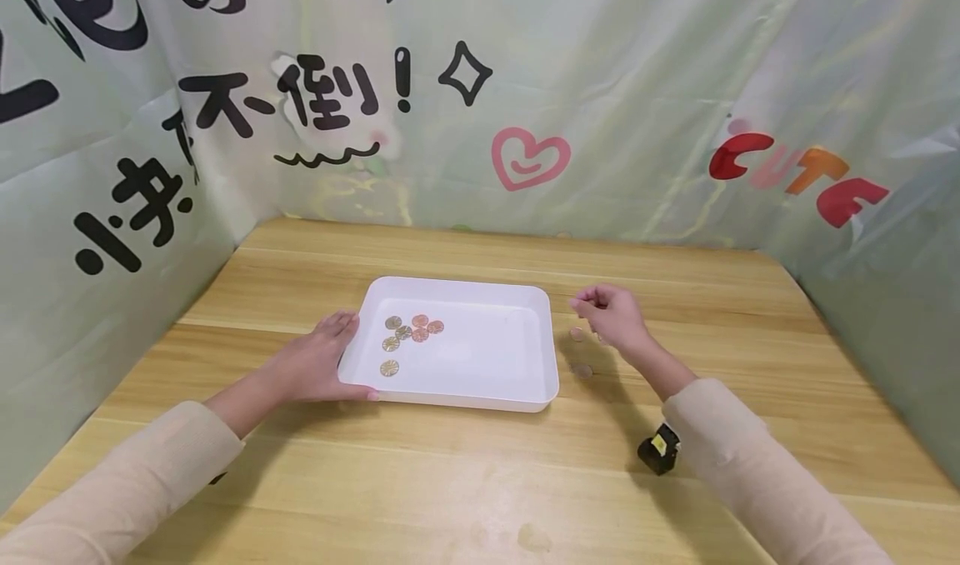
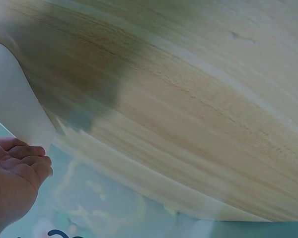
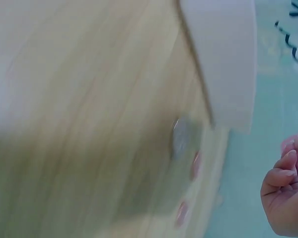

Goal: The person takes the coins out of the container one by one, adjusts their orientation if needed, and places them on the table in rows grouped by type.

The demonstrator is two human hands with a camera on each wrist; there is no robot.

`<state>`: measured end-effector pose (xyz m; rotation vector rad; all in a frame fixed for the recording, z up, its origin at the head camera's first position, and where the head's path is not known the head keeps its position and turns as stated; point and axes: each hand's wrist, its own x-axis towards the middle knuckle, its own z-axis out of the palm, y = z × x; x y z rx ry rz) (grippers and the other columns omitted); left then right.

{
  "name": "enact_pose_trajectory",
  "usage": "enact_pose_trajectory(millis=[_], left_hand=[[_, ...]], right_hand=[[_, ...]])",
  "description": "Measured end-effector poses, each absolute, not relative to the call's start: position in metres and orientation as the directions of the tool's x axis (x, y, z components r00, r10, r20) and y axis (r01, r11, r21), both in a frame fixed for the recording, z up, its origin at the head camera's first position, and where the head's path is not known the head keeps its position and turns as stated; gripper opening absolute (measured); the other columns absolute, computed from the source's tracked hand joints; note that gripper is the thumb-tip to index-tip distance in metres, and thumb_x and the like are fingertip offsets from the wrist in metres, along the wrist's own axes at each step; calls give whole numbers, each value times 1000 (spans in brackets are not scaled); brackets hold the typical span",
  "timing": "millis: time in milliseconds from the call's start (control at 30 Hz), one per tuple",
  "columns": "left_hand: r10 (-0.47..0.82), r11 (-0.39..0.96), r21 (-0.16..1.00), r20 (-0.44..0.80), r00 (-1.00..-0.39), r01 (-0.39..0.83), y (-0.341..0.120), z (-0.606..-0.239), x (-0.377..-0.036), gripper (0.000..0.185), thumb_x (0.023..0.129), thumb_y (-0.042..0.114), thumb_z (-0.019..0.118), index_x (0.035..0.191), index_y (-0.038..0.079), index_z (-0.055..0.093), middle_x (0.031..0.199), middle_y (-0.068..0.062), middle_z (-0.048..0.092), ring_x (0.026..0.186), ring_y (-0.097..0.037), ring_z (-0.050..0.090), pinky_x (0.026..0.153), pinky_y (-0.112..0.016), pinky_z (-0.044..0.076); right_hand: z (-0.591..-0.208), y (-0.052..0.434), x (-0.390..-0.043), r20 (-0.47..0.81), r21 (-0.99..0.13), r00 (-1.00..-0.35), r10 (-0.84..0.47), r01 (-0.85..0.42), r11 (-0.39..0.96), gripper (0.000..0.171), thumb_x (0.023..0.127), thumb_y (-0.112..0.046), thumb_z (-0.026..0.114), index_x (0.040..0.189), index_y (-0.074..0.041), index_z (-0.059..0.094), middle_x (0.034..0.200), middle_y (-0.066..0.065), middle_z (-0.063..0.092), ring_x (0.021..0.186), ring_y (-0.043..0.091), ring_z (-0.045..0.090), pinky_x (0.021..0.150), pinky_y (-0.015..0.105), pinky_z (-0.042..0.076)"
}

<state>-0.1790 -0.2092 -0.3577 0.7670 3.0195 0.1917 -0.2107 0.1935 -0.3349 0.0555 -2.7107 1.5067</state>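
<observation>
A white tray (image 1: pixel 480 398) lies on the wooden table (image 1: pixel 465 482), and several gold and copper coins (image 1: pixel 408 336) sit in its left half. My left hand (image 1: pixel 318 365) holds the tray's front-left corner, with its fingers on the left rim and its thumb along the front wall. To the right of the tray hovers my right hand (image 1: pixel 611 315), fingers curled and fingertips drawn together. No coin shows between them. Two loose coins (image 1: pixel 582 370) lie on the table just below that hand. The blurred right wrist view shows three coins (image 3: pixel 181 139) beside the tray's wall (image 3: pixel 223 64).
Printed plastic sheets (image 1: pixel 525 90) wall in the table at the back and on both sides. A small black and yellow device (image 1: pixel 658 452) hangs at my right sleeve. Bare wood lies in front of the tray.
</observation>
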Motion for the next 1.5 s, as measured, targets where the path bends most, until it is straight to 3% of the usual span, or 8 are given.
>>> enact_pose_trajectory(millis=[267,567,733,967,1200,1400,1500], left_hand=[[465,878,131,-9,-885,460,-209,-356,-179,111,68,64,66,137,-16,31,142,-31,34,133,-47,30,104,-55,33],[465,878,135,-7,-885,460,-208,-357,-180,112,67,66,65,137,-15,30,143,-30,34,133,-46,30,101,-56,37],[478,871,126,7,-878,475,-208,-358,-182,113,67,67,65,137,-15,31,142,-31,34,133,-46,30,103,-55,35],[478,870,133,11,-878,475,-208,-358,-182,112,67,65,66,136,-16,32,142,-32,34,133,-46,31,105,-54,33],[481,867,134,18,-876,479,-208,-358,-181,111,67,65,67,135,-16,33,141,-32,36,132,-47,32,103,-54,36],[486,864,136,32,-873,486,-210,-359,-181,111,67,64,67,135,-16,33,140,-32,37,131,-47,33,102,-55,37],[495,859,131,42,-868,495,-211,-359,-181,110,67,64,67,134,-17,34,139,-33,37,131,-47,33,102,-55,36]], right_hand=[[-334,145,-209,61,-898,-991,-118,-106,426,16,89,-8,58,94,7,61,73,5,58,54,5,42,50,18,40],[-347,100,-207,49,-929,-979,-199,-118,351,13,87,-6,62,91,6,64,69,1,58,55,7,44,52,17,41],[-350,78,-207,34,-936,-974,-223,-109,334,12,85,-6,63,90,6,65,70,5,59,55,7,45,51,17,39],[-356,49,-208,22,-941,-961,-274,-112,318,13,85,-3,63,90,8,65,65,-1,56,51,6,43,48,17,37],[-360,22,-208,15,-944,-939,-343,-127,306,13,84,-3,64,91,8,65,88,16,67,56,4,45,50,16,39],[-367,2,-210,18,-914,-908,-419,-185,361,14,82,-3,67,92,6,65,69,2,54,55,5,45,49,14,39],[-372,-5,-211,38,-863,-884,-465,-264,431,15,78,-3,71,91,4,67,70,0,53,61,1,44,60,15,41]])
